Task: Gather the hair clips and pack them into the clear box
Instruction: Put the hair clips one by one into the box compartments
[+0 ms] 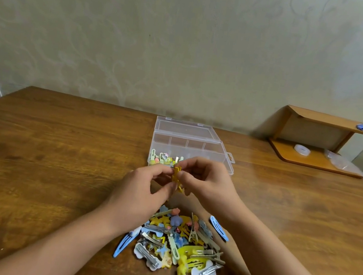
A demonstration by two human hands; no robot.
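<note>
While it hangs above the worktop (58, 155), the yellow hair clip (176, 178) stands nearly upright, a slim mustard-coloured piece with a forked top end and a bent lower end. Both hands pinch it: the left hand (144, 187) has thumb and forefinger closed on its left side, and the right hand (205, 179) has its fingers (189, 163) curled round the top and right side. Just behind the hands sits the clear box (189, 143), lid laid flat open behind it, its dividers visible and a few pastel clips lying in the near-left compartments. Nearer the person, between the forearms, lies the pile of hair clips (180, 243): yellow, blue, white and pink ones tangled with bare metal clips. A blue snap clip (219, 227) lies at the pile's right edge.
</note>
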